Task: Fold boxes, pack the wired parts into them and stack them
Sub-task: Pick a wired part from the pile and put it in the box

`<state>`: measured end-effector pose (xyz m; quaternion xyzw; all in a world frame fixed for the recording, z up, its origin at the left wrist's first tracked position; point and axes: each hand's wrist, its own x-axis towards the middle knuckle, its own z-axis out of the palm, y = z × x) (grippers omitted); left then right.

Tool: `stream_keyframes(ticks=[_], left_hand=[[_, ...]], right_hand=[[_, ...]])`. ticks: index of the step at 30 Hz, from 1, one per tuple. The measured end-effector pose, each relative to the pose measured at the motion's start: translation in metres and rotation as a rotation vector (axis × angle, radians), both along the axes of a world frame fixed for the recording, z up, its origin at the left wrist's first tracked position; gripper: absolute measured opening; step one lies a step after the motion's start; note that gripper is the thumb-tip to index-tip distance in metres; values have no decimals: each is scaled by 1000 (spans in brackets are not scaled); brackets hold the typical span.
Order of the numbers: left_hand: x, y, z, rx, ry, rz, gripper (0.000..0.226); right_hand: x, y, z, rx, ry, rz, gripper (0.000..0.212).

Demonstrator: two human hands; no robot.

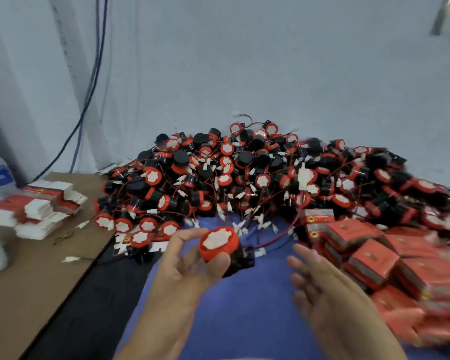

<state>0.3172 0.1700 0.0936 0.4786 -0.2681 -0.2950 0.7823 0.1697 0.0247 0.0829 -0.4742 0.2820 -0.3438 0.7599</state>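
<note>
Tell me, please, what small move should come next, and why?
Probably the right hand should fetch one of the flat boxes to fold. The left hand grips a wired part, the right hand is open and empty, and no open box stands ready in front. The flat boxes lie stacked at the far left on the brown cardboard.

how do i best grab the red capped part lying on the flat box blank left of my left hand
Probably by the round rim of the red-capped part, fingers on opposite sides, coming from above on the near side. Its cap faces up with the rim exposed there, while the pile crowds its far side.
</note>
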Motion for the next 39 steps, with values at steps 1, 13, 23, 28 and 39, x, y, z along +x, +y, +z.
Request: stream_keyframes(ticks=[1, 13, 23, 28, 39], left_hand=[[-14, 11, -3, 50, -54, 8, 54], [-94, 67, -73, 618, -1147, 331, 41], [-97, 63, -115, 870, -1562, 358, 35], [-106, 60, -125, 815, -1557, 513, 27], [-128, 58, -115, 930, -1251, 372, 52]], right_hand=[[-11, 10, 2, -15, -39, 31, 34], [-58, 76, -26, -773, 519, -8, 21], [-49, 93, -43, -1260, 865, 73, 15], [-38, 102, -29, -1252, 910, 199, 19], [-22, 95, -25, -1180, 1051, 345, 31]])
